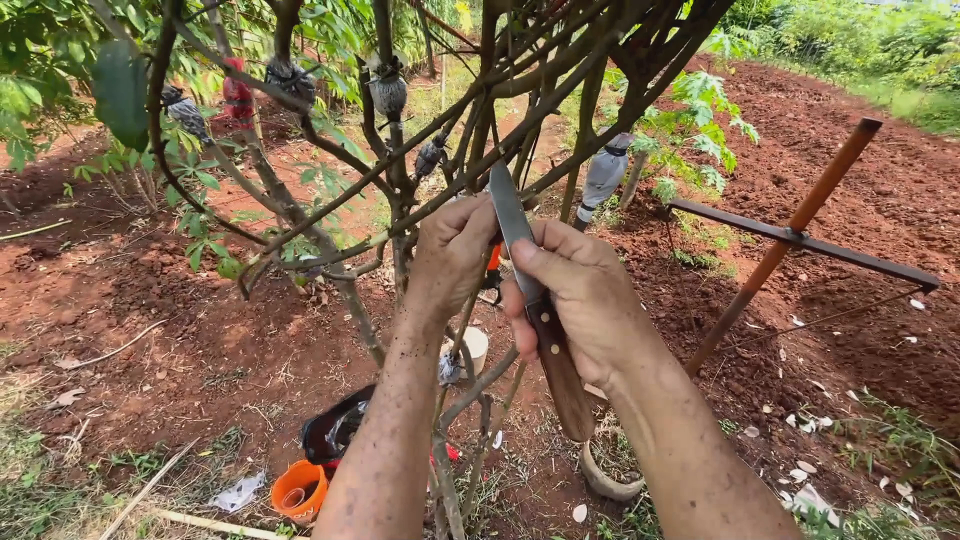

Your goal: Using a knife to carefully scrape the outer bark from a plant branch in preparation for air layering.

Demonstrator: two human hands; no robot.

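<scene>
My right hand point(585, 300) grips a knife point(540, 315) by its brown wooden handle, with the steel blade pointing up against a thin branch point(440, 195) of a small tree. My left hand point(452, 255) is closed around the same branch just left of the blade; something orange shows between the two hands. Several branches carry wrapped bundles, such as a grey one point(388, 90) and a pale one point(604, 172).
Red soil lies all around. An orange cup point(298, 490) and a black bag point(335, 430) lie at the tree's foot, with a white cup point(474, 345) and a round shell bowl point(607, 472). A rusty metal stake with a crossbar point(790, 235) stands to the right.
</scene>
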